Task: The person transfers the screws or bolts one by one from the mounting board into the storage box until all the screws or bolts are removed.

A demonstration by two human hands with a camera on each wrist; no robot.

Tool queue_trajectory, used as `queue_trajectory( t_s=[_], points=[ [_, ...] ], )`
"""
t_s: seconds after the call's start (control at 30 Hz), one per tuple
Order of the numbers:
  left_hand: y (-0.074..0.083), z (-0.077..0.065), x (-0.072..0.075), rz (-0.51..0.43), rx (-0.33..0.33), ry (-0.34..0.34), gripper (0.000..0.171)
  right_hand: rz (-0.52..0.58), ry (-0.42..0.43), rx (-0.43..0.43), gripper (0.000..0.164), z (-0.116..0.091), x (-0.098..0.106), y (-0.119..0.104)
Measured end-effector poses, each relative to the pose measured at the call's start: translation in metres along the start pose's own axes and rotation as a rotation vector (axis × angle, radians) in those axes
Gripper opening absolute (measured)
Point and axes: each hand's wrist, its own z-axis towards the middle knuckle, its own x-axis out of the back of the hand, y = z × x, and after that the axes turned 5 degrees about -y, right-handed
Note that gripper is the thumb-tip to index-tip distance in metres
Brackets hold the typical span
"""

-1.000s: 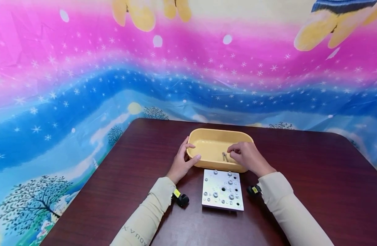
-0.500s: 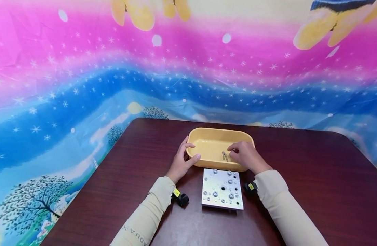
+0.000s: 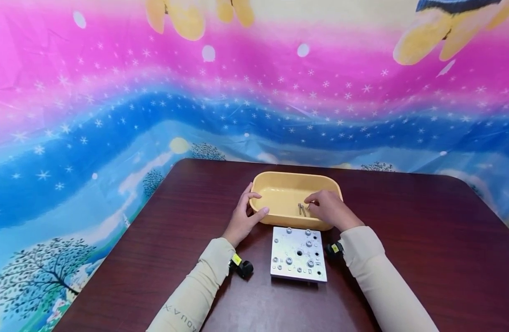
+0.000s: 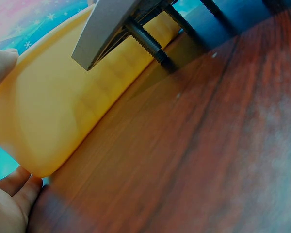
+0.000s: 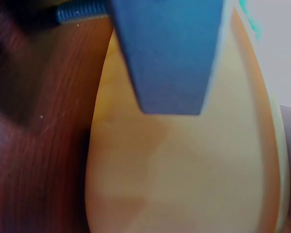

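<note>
- Currently, the part nearest to you is the metal plate (image 3: 293, 246), set on the near side of the desk (image 3: 212, 203). In the left wrist view, threaded shanks (image 4: 148, 41) project beneath it.
- Check its upper face: screw heads (image 3: 289, 261) of differing sizes stand on it, and dark holes (image 3: 299, 253) show at the middle and along the right edge.
- Beyond the plate stands the yellow tray (image 3: 279, 221). Your left hand (image 3: 240, 219) holds its left end, fingers clamped around the corner, with the thumb at the front rim.
- Your right hand (image 3: 331, 207) is inside the tray's right end, fingers bent and tips close together. Whether they pinch a screw cannot be told.
- Two loose screws (image 3: 299, 209) lie on the tray floor, just left of those fingertips.
- Step in hand, as judged: picking a screw out of the tray.
- The next move appears to call for a firm pinch on one screw only, a lift clear of the front rim, and transfer toward an unfilled hole. Keep the tray steadied meanwhile.
- Farthest off, a printed cloth (image 3: 254, 106) hangs behind the desk.
</note>
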Motion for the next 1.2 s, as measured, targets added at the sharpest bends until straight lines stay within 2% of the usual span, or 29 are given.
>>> queue_trajectory(
  t_s=[0.2, 0.7, 0.93, 1.2],
  points=[
    [0.0005, 0.0, -0.0002, 0.008, 0.023, 0.003, 0.05, 0.023, -0.016, -0.041, 0.027, -0.0005, -0.001, -0.0022],
    [0.0019, 0.0002, -0.0012, 0.01, 0.026, 0.006, 0.05, 0.033, -0.031, -0.03, 0.03, -0.0021, -0.0004, -0.0015],
    [0.0, 0.0009, -0.0013, -0.015, 0.013, 0.012, 0.05, 0.027, -0.018, -0.005, 0.027, -0.0032, -0.0017, -0.0019],
    [0.0011, 0.0013, -0.0011, 0.0, 0.021, 0.005, 0.051, 0.032, -0.012, 0.034, 0.025, -0.0024, -0.0005, -0.0004]
  ],
)
